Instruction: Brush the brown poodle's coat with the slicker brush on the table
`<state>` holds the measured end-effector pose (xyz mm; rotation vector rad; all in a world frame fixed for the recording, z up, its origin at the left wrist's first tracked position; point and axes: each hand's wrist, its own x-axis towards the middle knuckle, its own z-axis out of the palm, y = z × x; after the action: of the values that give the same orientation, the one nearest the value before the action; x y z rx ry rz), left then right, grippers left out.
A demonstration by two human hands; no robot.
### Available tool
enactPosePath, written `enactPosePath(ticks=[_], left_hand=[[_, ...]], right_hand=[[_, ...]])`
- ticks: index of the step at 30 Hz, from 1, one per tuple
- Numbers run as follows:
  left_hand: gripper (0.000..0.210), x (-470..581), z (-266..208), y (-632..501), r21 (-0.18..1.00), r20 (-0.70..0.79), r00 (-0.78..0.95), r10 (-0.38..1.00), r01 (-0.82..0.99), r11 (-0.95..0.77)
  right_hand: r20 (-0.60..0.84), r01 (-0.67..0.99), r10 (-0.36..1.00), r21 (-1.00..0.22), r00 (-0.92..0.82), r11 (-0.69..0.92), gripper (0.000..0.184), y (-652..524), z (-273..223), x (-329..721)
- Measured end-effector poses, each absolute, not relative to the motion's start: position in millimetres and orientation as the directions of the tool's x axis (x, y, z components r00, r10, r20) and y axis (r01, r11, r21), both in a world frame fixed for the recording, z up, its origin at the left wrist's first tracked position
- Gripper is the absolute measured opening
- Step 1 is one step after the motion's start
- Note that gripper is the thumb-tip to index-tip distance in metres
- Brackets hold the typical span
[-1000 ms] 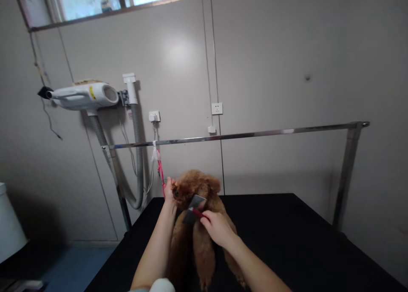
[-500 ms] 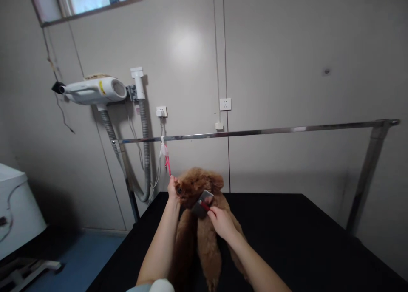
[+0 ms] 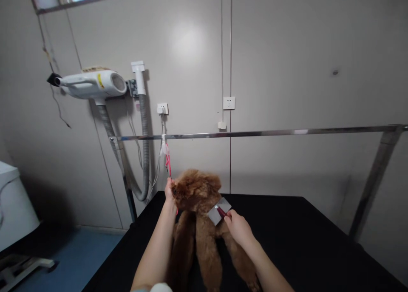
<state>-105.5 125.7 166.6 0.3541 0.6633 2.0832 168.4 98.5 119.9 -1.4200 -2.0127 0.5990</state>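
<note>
A curly brown dog (image 3: 208, 249) stands on the black table, its head turned to the left. My left hand (image 3: 169, 191) is closed at the dog's muzzle, just under the end of a pink leash (image 3: 168, 161); its fingers are partly hidden by the fur. In my right hand (image 3: 239, 227) is a slicker brush (image 3: 219, 211) with a dark red handle and a flat, pale head. The brush head lies against the fur at the dog's shoulder, behind the neck.
A metal bar (image 3: 255, 134) spans the far side of the black table (image 3: 287, 232), with the leash tied to it. A white dryer (image 3: 95, 86) with a grey hose (image 3: 145, 156) hangs on the wall. At the left stands a white tub-like unit (image 3: 15, 202).
My right hand has moved the brush right and slightly down, from the dog's cheek and neck to its shoulder. My left hand and the dog's head have shifted slightly left.
</note>
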Motion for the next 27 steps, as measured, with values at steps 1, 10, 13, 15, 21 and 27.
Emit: enactPosePath(ticks=[1, 10, 13, 15, 21, 27], left_hand=[[0.040, -106, 167, 128, 0.568, -0.006, -0.551, 0.834, -0.688, -0.451], [0.035, -112, 170, 133, 0.550, -0.069, -0.461, 0.885, -0.757, -0.352], [0.035, -114, 171, 134, 0.549, -0.073, -0.442, 0.894, -0.766, -0.334], [0.034, -114, 172, 135, 0.551, -0.087, -0.429, 0.899, -0.773, -0.315], [0.033, -109, 173, 138, 0.567, -0.106, -0.460, 0.882, -0.757, -0.326], [0.036, -110, 173, 138, 0.622, -0.068, -0.492, 0.868, -0.701, -0.349]], right_hand=[[0.229, 0.646, 0.934, -0.675, -0.276, 0.356, 0.017, 97, 119, 167], [0.013, 0.329, 0.791, -0.905, -0.611, 0.269, 0.027, 65, 90, 102], [0.131, 0.215, 0.754, -0.914, -0.643, 0.343, 0.031, 72, 88, 101], [0.204, 0.192, 0.775, -0.902, -0.598, 0.386, 0.032, 76, 93, 102], [0.039, 0.153, 0.780, -0.973, -0.625, 0.171, 0.032, 72, 113, 104], [-0.035, 0.232, 0.805, -0.964, -0.592, 0.129, 0.035, 63, 96, 115]])
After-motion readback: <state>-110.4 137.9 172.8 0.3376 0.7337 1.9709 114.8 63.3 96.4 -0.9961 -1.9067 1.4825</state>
